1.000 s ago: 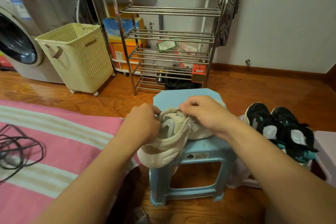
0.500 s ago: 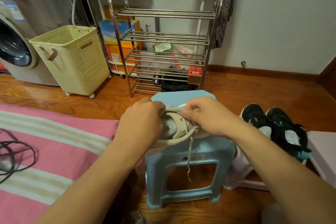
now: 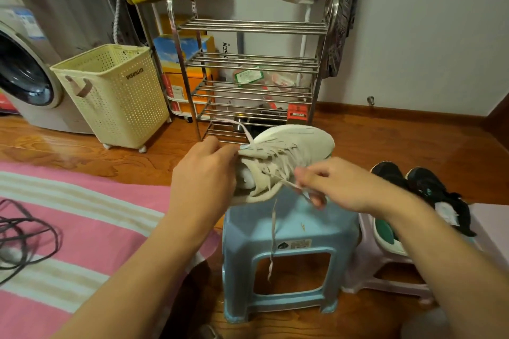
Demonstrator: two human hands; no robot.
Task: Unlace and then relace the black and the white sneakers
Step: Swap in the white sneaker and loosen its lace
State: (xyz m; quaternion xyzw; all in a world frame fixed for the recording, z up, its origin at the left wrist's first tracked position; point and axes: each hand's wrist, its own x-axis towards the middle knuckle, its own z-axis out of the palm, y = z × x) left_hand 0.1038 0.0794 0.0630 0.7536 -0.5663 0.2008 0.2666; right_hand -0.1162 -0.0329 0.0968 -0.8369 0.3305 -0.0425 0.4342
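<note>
White sneaker (image 3: 289, 154) on blue stool (image 3: 286, 231); laundry basket's (image 3: 115, 96) contents hidden.

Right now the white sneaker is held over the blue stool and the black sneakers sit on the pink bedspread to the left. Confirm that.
Not quite. In the head view the black sneakers sit on the pale stool to the right, not the bedspread. The white sneaker is held over the blue stool.

The left hand (image 3: 205, 170) is gripping the heel end of the white sneaker (image 3: 286, 158) above the blue stool (image 3: 292, 231), while the right hand (image 3: 334, 187) is pinching a lace (image 3: 289, 183) in its fingers (image 3: 314, 198). Another lace end is dangling over the stool's front. Black sneakers (image 3: 421, 187) are sitting to the right.
</note>
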